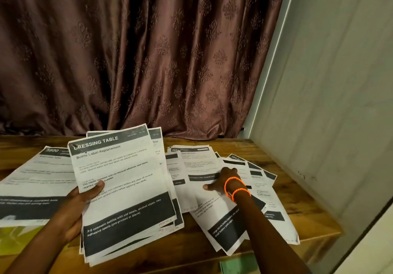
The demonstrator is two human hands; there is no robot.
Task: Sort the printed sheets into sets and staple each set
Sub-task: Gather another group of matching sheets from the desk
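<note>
My left hand (84, 197) grips a set of printed sheets (125, 184) headed "DRESSING TABLE", thumb on top, held tilted above the wooden table (297, 188). My right hand (221, 180), with two orange bands at the wrist, rests palm down with fingers spread on a fanned spread of loose sheets (214, 216) at the right. Another pile of sheets (36, 180) lies flat at the left, partly under the held set. No stapler is in view.
A brown patterned curtain (148, 50) hangs behind the table. A pale wall (329, 103) closes the right side. Something yellow (12, 239) lies under the left pile, and a green object (238, 265) shows below the table's front edge.
</note>
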